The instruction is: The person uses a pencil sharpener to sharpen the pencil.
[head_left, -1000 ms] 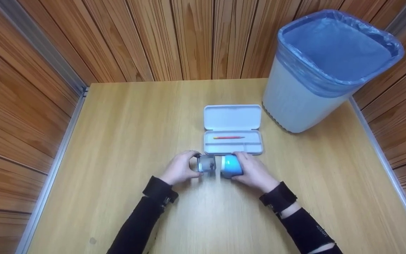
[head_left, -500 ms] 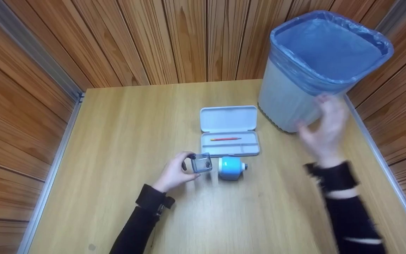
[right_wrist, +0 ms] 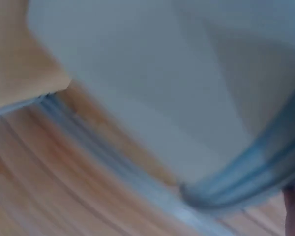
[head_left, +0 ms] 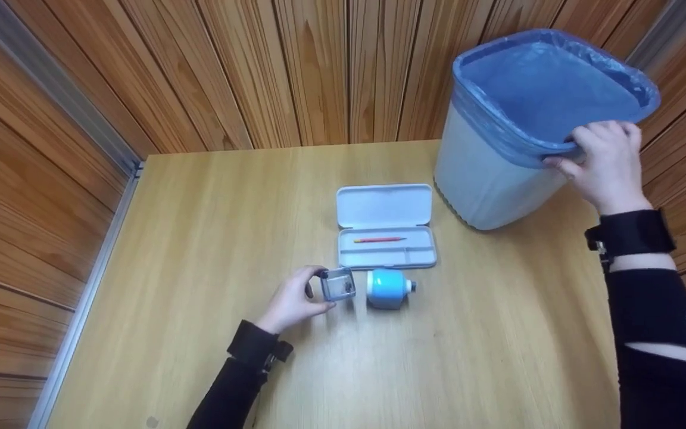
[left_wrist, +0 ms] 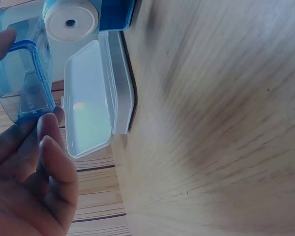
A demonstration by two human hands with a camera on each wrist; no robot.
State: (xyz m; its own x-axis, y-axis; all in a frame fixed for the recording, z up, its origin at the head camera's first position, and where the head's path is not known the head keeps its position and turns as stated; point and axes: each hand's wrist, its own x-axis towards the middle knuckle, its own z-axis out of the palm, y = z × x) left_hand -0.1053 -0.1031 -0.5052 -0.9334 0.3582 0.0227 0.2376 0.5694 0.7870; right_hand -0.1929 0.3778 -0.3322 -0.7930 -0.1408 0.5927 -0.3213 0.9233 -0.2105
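My left hand holds a clear, bluish plastic shavings drawer between thumb and fingers, just above the table. Dark bits show inside it. Beside it on the table lies a blue pencil sharpener with a crank at its right end; a pencil hole marks its white face in the left wrist view. Over on the right, my right hand grips the front rim of a trash bin lined with a blue bag. Blur softens the bin wall in the right wrist view.
Just behind the sharpener an open white pencil case lies on the wooden table, with a red pencil in its upper compartment. Wood-panelled walls enclose the back and sides.
My right hand has let go of the sharpener, swung right and up, and taken hold of the bin's rim. My left hand keeps the drawer, which is now tipped somewhat.
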